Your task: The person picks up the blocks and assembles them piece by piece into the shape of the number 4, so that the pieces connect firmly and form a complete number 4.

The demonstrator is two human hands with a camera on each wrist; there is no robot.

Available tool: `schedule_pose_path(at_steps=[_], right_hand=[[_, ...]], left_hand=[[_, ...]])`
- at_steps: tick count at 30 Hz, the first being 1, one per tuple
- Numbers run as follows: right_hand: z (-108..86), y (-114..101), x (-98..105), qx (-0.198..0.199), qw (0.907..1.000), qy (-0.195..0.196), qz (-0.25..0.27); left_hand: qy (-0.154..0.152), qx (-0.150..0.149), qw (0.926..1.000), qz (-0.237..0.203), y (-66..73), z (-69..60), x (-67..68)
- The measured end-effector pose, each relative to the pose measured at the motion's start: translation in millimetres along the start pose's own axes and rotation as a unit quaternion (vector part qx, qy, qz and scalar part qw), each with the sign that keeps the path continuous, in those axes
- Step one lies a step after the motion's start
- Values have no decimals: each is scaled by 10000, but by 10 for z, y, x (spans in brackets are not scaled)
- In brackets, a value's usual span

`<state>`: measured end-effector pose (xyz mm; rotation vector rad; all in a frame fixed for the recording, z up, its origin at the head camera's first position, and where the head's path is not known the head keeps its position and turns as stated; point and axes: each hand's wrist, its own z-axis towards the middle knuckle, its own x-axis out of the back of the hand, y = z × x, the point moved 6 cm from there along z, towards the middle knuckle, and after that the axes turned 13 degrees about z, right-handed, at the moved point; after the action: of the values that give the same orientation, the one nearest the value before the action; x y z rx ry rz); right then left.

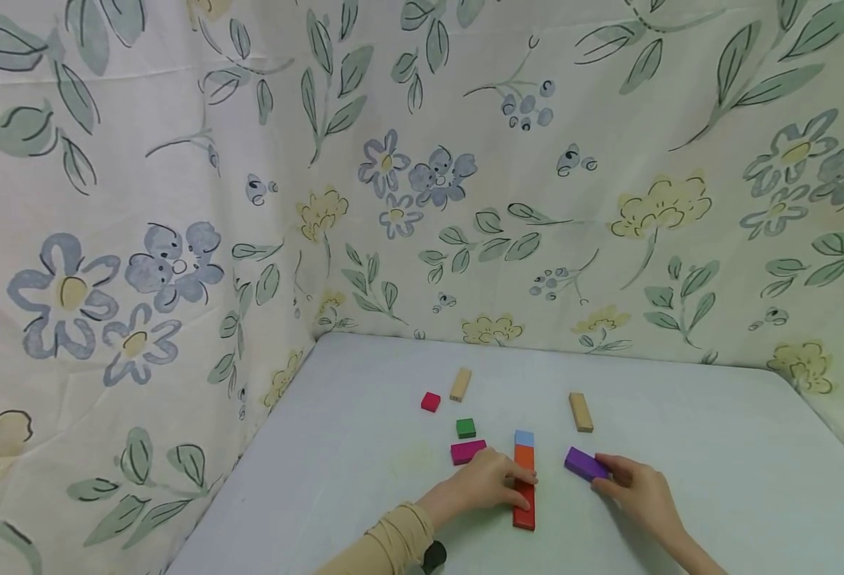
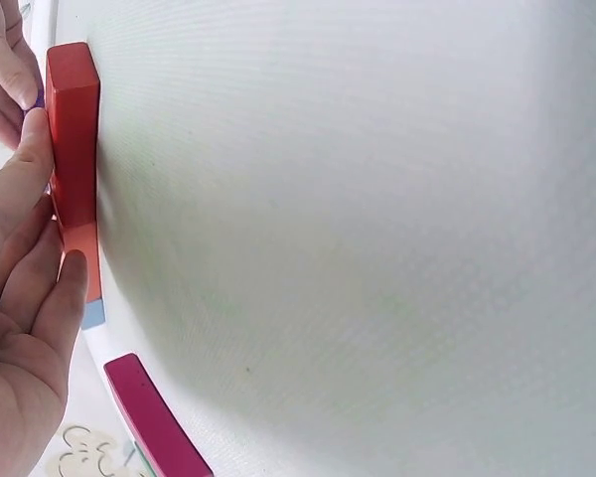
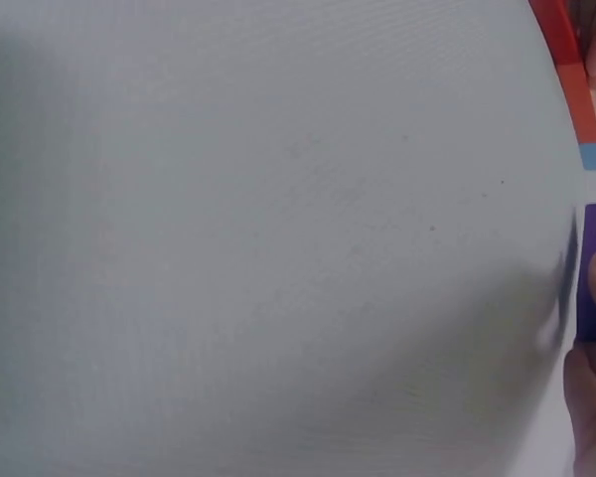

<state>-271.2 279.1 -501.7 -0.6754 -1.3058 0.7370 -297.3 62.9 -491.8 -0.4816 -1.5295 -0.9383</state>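
Observation:
A row of blocks lies on the table: a light blue block point(image 1: 525, 438) at the far end, then an orange block point(image 1: 525, 458), with a red block point(image 1: 525, 519) nearest. My left hand point(image 1: 485, 481) reaches over the row from the left, thumb and fingers on the red block. In the left wrist view, one fingertip overlaps the orange block point(image 2: 81, 238). To the right of the row, my right hand point(image 1: 637, 489) pinches a purple block point(image 1: 585, 463) by its near end. The right wrist view shows the purple block point(image 3: 594, 229) apart from the row, with a shadow beside it.
Beyond my left hand lie a magenta block point(image 1: 468, 452), a green block point(image 1: 466, 428), a small red block point(image 1: 430, 402) and a plain wooden block point(image 1: 461, 385). Another wooden block point(image 1: 580, 412) is behind the purple one. Floral cloth point(image 1: 493, 160) hangs around the white table point(image 1: 723, 455).

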Motion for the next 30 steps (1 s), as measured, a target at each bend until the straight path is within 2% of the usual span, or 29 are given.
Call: schedule_pose_path(at_steps=[12, 23, 30], right_hand=[[40, -161, 109, 424, 9987, 145, 253], [122, -371, 189, 1106, 9929, 296, 329], [199, -447, 232, 1113, 9928, 256, 373]], left_hand=[[-59, 117, 9999, -57, -27, -3, -41], [-83, 172, 9998, -60, -29, -3, -40], [-101, 188, 9997, -143, -35, 1, -51]])
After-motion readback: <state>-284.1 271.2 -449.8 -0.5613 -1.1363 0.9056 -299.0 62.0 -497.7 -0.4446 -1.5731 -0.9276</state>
